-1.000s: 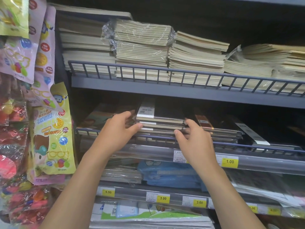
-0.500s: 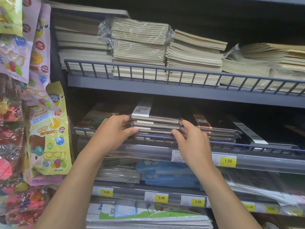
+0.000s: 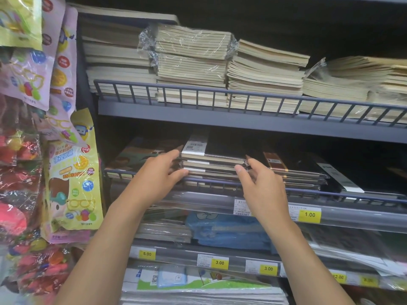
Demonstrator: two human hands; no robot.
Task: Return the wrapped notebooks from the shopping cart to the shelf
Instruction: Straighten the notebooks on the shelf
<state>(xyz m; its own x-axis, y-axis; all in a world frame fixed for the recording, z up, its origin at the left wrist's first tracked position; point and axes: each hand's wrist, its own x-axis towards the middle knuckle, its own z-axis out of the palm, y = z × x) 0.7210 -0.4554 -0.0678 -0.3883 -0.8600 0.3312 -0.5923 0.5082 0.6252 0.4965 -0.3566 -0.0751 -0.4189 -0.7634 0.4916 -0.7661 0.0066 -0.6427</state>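
Note:
A stack of dark wrapped notebooks with white barcode labels lies on the middle shelf, behind its low wire rail. My left hand grips the stack's left end, thumb at the front edge and fingers along the side. My right hand holds the stack's right front corner with its fingertips. Both forearms reach up from the bottom of the view. The shopping cart is out of sight.
More dark wrapped notebooks lie right of the stack. The upper shelf carries piles of beige notebooks. Below are blue packs and yellow price tags. Hanging toy bags crowd the left side.
Both hands stay on the ends of the stack. My right hand has shifted slightly up at the corner; the stack itself has hardly moved.

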